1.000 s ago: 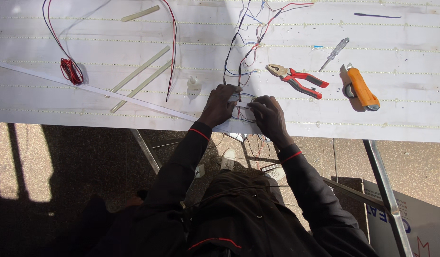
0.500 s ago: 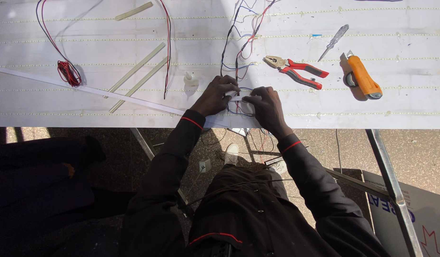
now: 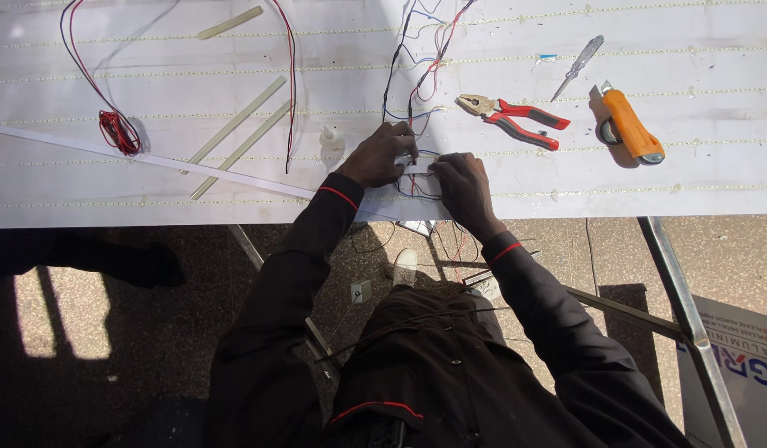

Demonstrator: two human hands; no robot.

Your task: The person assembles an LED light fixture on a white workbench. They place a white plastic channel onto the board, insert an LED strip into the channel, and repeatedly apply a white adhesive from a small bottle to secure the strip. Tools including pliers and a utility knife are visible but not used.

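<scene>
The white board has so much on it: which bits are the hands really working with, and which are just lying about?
In hand:
left hand and right hand pinching a small white piece
thin coloured wires running to it

Lying about:
red-handled pliers
screwdriver
orange utility knife
small glue bottle
red wire coil
pale strips

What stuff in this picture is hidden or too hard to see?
- Head view: the small white piece between the left hand and right hand is mostly covered by fingers.
- The thin wires run off the top edge.
- The grey sign is cut off at the right edge.
- The little white bottle is washed out by sunlight.
</scene>
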